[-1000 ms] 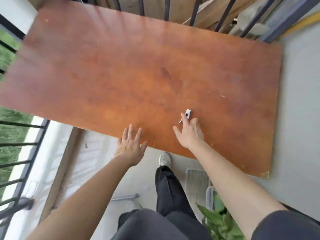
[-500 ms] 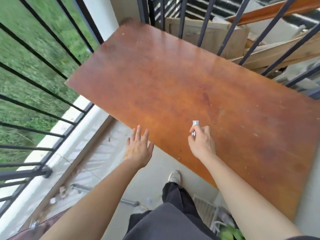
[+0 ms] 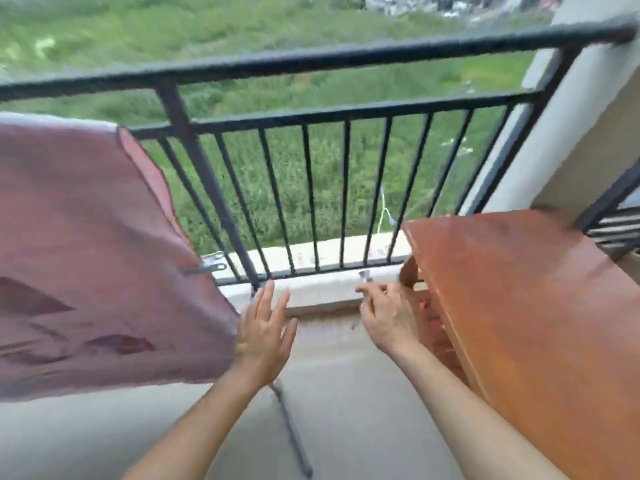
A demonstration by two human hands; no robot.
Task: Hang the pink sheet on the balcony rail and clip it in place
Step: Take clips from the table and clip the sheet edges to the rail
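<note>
- Since half a second ago the view has swung off the wooden board [image 3: 519, 306] to face the balcony rail [image 3: 311, 60]; both hands have come away from the board, the right one bringing the clip [image 3: 365, 276] with it.
- Pink sheet [image 3: 86, 254]: fills the left of the frame, draped on the railing with its top edge just under the top bar and its lower corner billowing inward.
- Rail: black, blurred, crossing the upper frame over grass [image 3: 242, 29].
- Board: reddish-brown, at the right of the frame.
- Left hand [image 3: 265, 336]: centre frame, back to the camera, fingers straight and spread, at the sheet's lower right edge; I cannot tell if it touches.
- Right hand [image 3: 388, 317]: just left of the board's corner, thumb and forefinger pinching the clip, other fingers curled.
- Clip: small and silvery, standing up from the fingertips, well apart from the sheet.
</note>
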